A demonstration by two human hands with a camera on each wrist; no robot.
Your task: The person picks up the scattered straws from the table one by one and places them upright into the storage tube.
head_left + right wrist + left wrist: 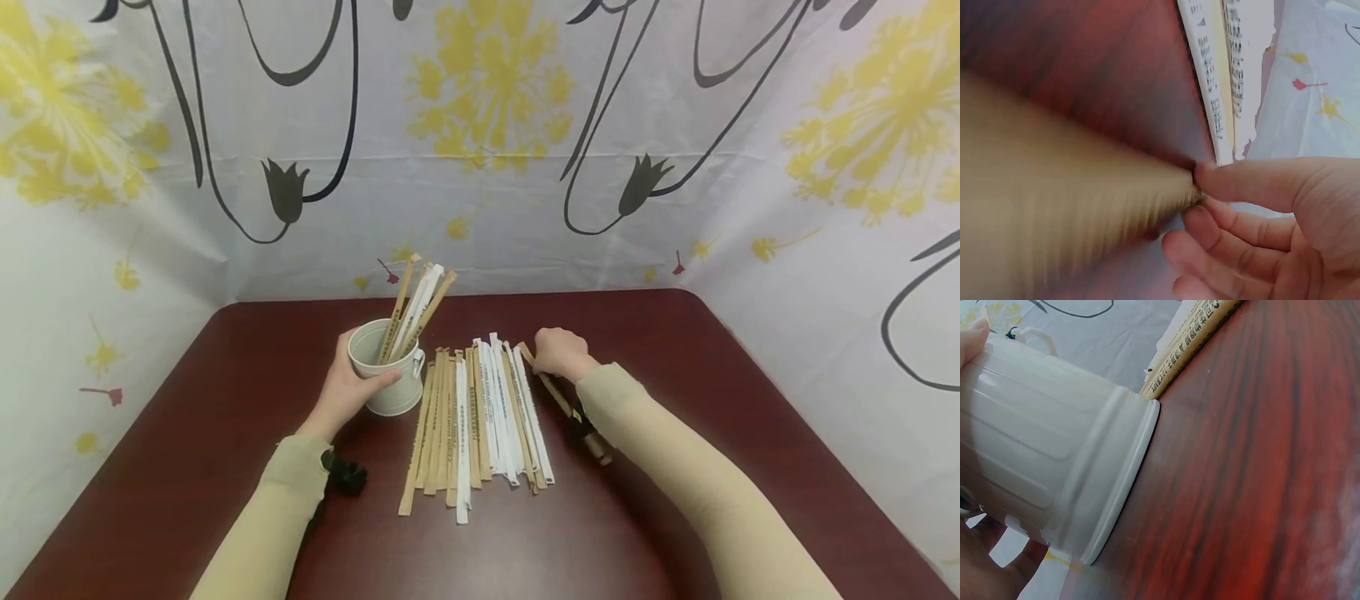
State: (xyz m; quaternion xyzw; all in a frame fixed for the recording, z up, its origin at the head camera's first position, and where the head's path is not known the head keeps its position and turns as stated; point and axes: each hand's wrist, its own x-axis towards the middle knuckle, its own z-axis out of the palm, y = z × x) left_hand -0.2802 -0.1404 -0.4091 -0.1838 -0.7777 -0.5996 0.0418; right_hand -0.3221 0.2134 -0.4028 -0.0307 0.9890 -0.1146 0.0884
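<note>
One bucket (396, 400) — one pinched packet (1079, 200)

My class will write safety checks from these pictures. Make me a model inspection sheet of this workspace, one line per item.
Surface: dark red-brown table, glossy, wood-grained.
Job's things: white bucket, upright, holding several long packets, brown and white; a row of packets in both colours lies beside it.
Clutter: nothing seen.
Hands: left hand grips the bucket; right hand pinches one end of a brown packet, right of the row.
Cables: nothing seen.
Surroundings: pale cloth printed with yellow flowers behind and at both sides.
</note>
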